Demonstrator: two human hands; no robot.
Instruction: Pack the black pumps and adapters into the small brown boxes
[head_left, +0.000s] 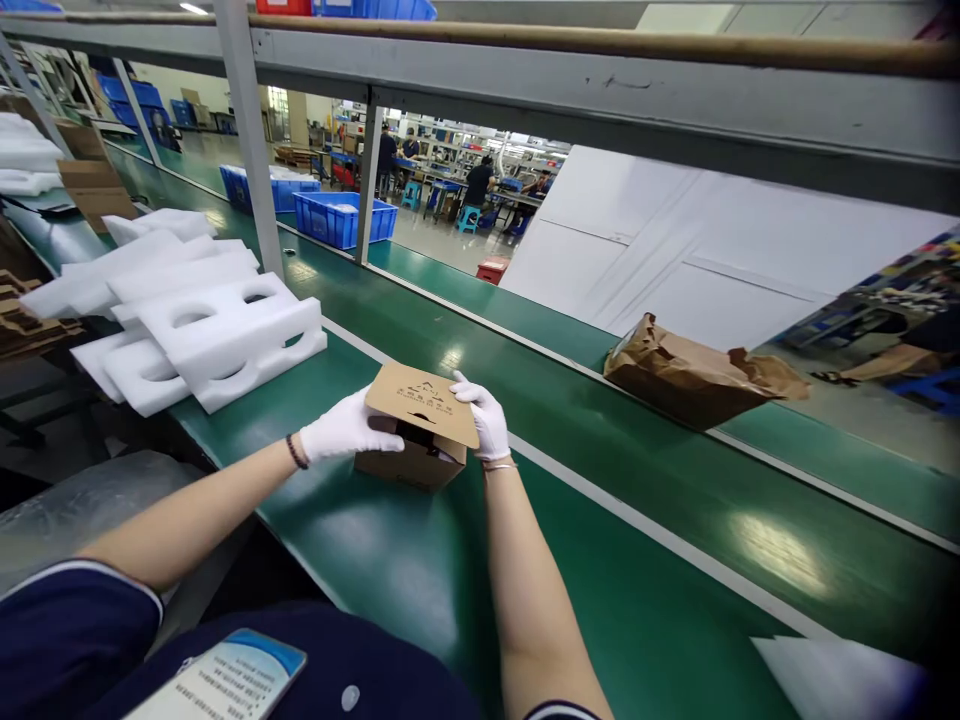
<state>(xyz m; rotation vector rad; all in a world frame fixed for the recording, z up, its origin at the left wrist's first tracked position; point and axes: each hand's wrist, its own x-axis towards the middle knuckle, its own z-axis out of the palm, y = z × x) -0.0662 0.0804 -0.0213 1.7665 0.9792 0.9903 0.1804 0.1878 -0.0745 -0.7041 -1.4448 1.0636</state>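
Note:
A small kraft cardboard box [411, 462] sits on the green conveyor belt [645, 560], and its printed lid [422, 404] is raised and tilted. My left hand [343, 428], in a white glove, grips the near left side of the box, with the fingers reaching under the lid. My right hand [484, 415], also gloved, pinches the lid's right edge. A dark gap shows between lid and box, and the inside is hidden. Stacked white foam inserts [217, 340] lie to the left of my left hand.
A crumpled brown paper package [694, 375] lies on the belt to the right. White sheets [697, 240] lean beyond it. A metal rail [600, 90] spans the far side. Blue crates [345, 218] and seated co-workers [477, 186] are in the background.

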